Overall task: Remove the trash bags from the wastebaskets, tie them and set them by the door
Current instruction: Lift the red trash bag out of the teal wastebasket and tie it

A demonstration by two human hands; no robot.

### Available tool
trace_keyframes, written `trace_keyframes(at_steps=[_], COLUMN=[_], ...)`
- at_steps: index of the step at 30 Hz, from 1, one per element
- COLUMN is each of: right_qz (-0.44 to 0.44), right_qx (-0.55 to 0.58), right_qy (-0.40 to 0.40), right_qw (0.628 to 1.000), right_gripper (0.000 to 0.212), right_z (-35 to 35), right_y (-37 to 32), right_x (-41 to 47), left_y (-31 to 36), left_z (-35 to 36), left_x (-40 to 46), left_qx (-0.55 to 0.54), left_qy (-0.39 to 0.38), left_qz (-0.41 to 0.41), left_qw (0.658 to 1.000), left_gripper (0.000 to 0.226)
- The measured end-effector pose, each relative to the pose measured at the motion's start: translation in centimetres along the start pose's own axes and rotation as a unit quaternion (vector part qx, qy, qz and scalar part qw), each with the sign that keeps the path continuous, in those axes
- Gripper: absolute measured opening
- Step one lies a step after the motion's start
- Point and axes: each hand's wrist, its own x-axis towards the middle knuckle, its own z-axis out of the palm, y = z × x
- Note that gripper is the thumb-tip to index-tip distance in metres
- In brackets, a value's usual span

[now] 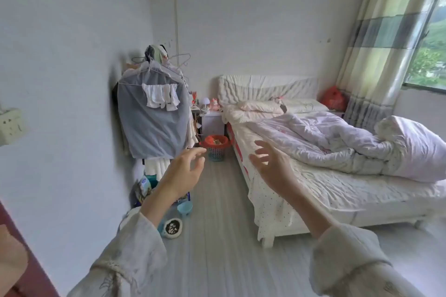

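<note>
While the teal wastebasket (216, 150) with its red trash bag (215, 142) stands on the floor at the far end, between the bedside cabinet (212, 121) and the bed (313, 176), you are well apart from it. Your left hand (184, 171) and right hand (270, 164) are both raised, fingers spread and loose, holding nothing. Walk the gap past the clothes rack (154, 113); mind the bowls (172, 227) on the floor. Gather the bag's folded rim evenly and lift straight up, since it looks fairly full.
</note>
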Motion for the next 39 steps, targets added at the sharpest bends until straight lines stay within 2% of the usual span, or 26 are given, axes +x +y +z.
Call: trace_keyframes(at_steps=[8,15,21,26,35,39], right_qz=[0.105,0.147,0.162,0.188,0.181,0.199], right_qx=[0.068,0.082,0.067,0.081,0.104,0.102], right_qy=[-0.068,-0.118,-0.123,-0.153,-0.193,-0.222], right_qw=[0.99,0.979,0.977,0.967,0.959,0.949], right_gripper=[0.039,0.034,0.034,0.033,0.034,0.033], right_z=[7.4,13.9,16.7,20.2,24.8,27.8], right_y=[9.9,16.4,22.4,29.2,39.4,43.4], right_x=[9.1,22.7,34.4,45.6,69.7,79.1], left_y=[-8.7,-17.4,-22.0,-27.6,-36.1,-40.4], left_z=[7.1,12.9,18.8,23.9,30.4,33.6], left_x=[8.1,20.0,32.1,43.2,63.5,72.0], left_qx=[-0.064,-0.087,-0.123,-0.136,-0.147,-0.158], left_qy=[-0.018,-0.074,-0.116,-0.124,-0.117,-0.116], left_qz=[-0.067,-0.137,-0.172,-0.196,-0.28,-0.307], left_qw=[0.996,0.984,0.971,0.963,0.941,0.931], left_gripper=[0.028,0.026,0.025,0.022,0.019,0.025])
